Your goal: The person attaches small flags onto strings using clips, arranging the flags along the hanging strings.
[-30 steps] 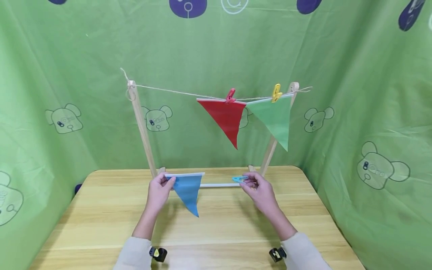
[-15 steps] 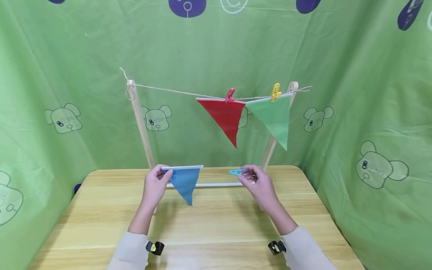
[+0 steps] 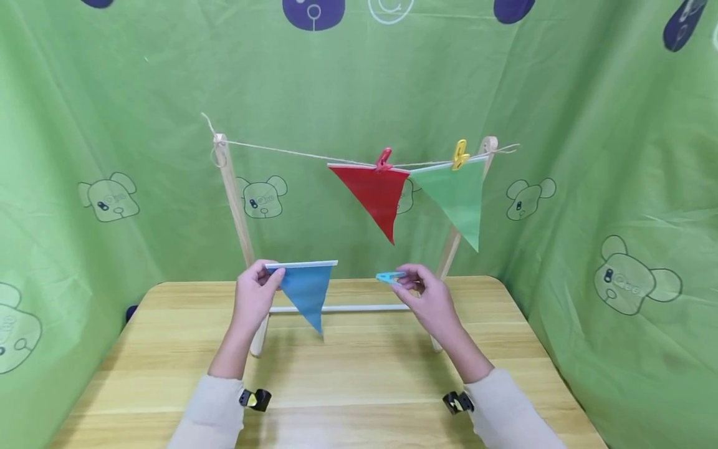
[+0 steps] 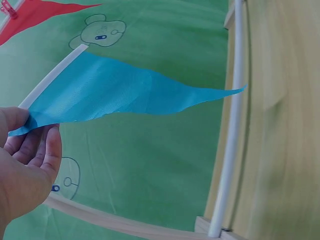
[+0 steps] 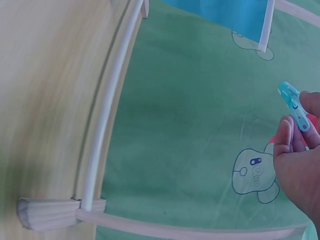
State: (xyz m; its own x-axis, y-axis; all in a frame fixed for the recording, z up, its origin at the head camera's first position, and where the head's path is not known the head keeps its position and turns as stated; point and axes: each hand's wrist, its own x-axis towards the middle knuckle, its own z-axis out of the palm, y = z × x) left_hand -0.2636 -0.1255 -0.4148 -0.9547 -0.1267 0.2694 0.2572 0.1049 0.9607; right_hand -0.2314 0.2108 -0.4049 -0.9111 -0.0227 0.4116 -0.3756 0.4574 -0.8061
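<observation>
A blue triangular flag with a white top band hangs from my left hand, whose thumb and fingers pinch its upper left corner. In the left wrist view the flag stretches away from the pinching hand. My right hand pinches a light blue clothespin with its free end pointing left toward the flag. The same clothespin shows between thumb and fingers in the right wrist view. Both hands are raised over the table, below the string.
A string runs between two wooden posts. From it hang a red flag under a red clothespin and a green flag under a yellow clothespin. A white bar joins the posts low down.
Both hands have risen from lower over the table, carrying the blue flag and the light blue clothespin. The left hand has also shifted slightly left. The hanging flags look the same.
</observation>
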